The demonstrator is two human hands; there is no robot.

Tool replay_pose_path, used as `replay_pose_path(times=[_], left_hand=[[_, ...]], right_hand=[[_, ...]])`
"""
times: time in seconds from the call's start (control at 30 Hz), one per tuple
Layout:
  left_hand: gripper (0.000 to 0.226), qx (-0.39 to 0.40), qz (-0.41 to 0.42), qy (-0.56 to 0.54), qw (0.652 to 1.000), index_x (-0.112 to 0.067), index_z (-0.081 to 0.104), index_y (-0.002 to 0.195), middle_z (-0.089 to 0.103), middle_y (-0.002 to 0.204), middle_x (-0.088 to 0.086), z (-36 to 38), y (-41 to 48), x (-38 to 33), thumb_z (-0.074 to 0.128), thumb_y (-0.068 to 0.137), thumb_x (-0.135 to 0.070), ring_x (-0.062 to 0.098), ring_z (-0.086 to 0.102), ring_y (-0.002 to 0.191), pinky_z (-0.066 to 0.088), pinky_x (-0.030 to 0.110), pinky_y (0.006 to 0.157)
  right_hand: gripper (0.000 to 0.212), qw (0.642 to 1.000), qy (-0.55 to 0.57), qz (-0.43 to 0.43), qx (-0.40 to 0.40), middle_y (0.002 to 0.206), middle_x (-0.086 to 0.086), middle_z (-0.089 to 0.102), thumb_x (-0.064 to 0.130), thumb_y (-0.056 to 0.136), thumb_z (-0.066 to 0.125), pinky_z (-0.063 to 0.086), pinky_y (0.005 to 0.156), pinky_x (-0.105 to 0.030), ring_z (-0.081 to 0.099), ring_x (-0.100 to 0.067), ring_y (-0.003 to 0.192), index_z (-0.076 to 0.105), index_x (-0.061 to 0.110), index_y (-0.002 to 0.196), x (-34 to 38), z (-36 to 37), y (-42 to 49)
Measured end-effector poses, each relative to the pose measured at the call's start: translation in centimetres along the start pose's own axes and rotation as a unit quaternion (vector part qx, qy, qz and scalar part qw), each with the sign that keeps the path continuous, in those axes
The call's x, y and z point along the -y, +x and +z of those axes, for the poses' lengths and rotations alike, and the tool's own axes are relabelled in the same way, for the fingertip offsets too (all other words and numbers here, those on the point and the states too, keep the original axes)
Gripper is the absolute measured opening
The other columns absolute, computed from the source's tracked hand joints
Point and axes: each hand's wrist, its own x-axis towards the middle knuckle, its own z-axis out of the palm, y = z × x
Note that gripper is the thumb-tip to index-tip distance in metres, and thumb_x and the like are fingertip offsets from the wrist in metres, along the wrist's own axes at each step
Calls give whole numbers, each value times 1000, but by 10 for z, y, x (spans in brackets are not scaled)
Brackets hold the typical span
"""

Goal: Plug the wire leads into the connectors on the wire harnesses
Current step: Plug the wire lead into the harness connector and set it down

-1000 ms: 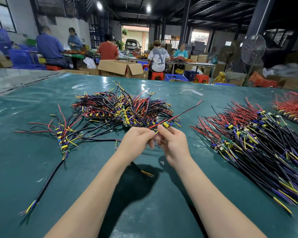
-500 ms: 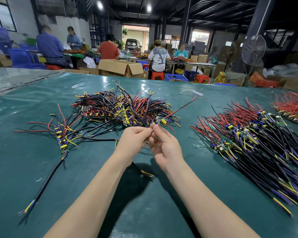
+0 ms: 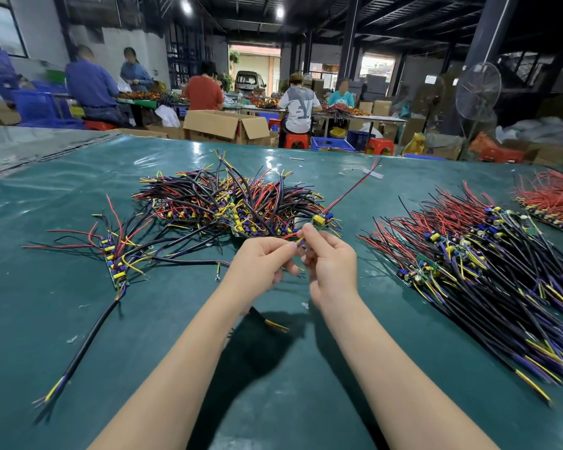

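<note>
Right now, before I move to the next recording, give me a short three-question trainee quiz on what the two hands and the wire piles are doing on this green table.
1. True or false: the left hand and the right hand both pinch thin coloured wire leads.
2. The tangled heap of black, red and yellow wire harnesses lies: A beyond the hands; B nearer than the hands; C right of both hands.
3. Fill in: the long wire rising from the small green circuit board with a yellow part is ___.
Key: 1 true; 2 A; 3 red.
</note>
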Motion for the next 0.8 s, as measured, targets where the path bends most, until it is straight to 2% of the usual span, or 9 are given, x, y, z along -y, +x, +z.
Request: replay_pose_path(times=[0.1, 0.17, 0.23, 0.3, 0.4, 0.47, 0.53, 0.63, 0.8], left_hand=[[28, -35, 30, 98, 994, -17, 64, 66, 54, 40, -9, 1, 1, 1, 54, 91, -12, 1, 37, 32, 27, 11, 38], [28, -79, 59, 212, 972, -18, 63, 59, 52, 37, -10, 3, 2, 1, 58, 87, -15, -1, 43, 36, 30, 9, 42], [27, -100, 73, 258, 958, -20, 62, 59, 52, 39, -11, 4, 1, 1, 60, 86, -17, -3, 47, 39, 33, 8, 46], [28, -71, 40, 205, 975, -18, 63, 61, 53, 40, -10, 1, 1, 3, 58, 88, -16, -2, 45, 37, 32, 8, 42], [27, 40, -35, 60, 997, -14, 64, 70, 55, 43, -10, -5, -2, 4, 51, 93, -11, -1, 46, 38, 38, 14, 37], [25, 78, -34, 72, 994, -13, 64, 72, 56, 45, -9, -5, -5, 6, 50, 93, -10, 1, 48, 40, 41, 16, 36], [24, 71, -13, 133, 989, -15, 63, 70, 56, 43, -8, -1, -6, 7, 52, 91, -10, 3, 46, 35, 37, 14, 35], [27, 23, 0, 210, 977, -20, 61, 63, 56, 41, -7, 0, -5, 11, 55, 87, -11, 5, 43, 31, 33, 12, 34], [27, 2, -12, 173, 985, -20, 63, 64, 56, 41, -7, -3, -4, 13, 55, 88, -12, 5, 41, 31, 32, 12, 34]], right_hand=[[29, 1000, -13, -16, -5, 41, 9, 44, 3, 87, 57, 27, 40, -12, 33, -1, 37, 59, 8, 59, -1, -2, 2], [32, 996, -64, -55, 2, 41, 9, 47, 1, 86, 58, 29, 42, -11, 35, 0, 38, 56, 10, 55, -2, -4, 2], [32, 989, -117, -88, 10, 46, 2, 47, 1, 85, 61, 30, 46, -14, 36, -3, 43, 55, 11, 54, -3, -5, 2], [31, 992, -98, -78, 6, 45, 5, 51, 1, 85, 61, 31, 46, -12, 38, -2, 42, 58, 11, 56, -4, -5, 3], [31, 998, -18, -41, -34, 41, 9, 54, 2, 86, 59, 32, 41, -9, 40, 2, 36, 61, 12, 57, -2, -10, 9], [31, 995, -47, -66, -55, 40, 10, 54, 2, 86, 60, 34, 41, -9, 42, 2, 36, 60, 12, 57, 1, -19, 15], [31, 987, -117, -102, -45, 38, 10, 51, 3, 86, 60, 37, 43, -11, 42, 2, 37, 59, 13, 56, 3, -25, 16], [31, 987, -130, -97, -13, 39, 7, 54, 2, 85, 60, 46, 44, -15, 47, -1, 36, 58, 11, 56, 1, -24, 15], [28, 995, -74, -70, -8, 39, 5, 53, 1, 86, 59, 48, 41, -17, 47, -1, 35, 59, 8, 59, 5, -17, 13]])
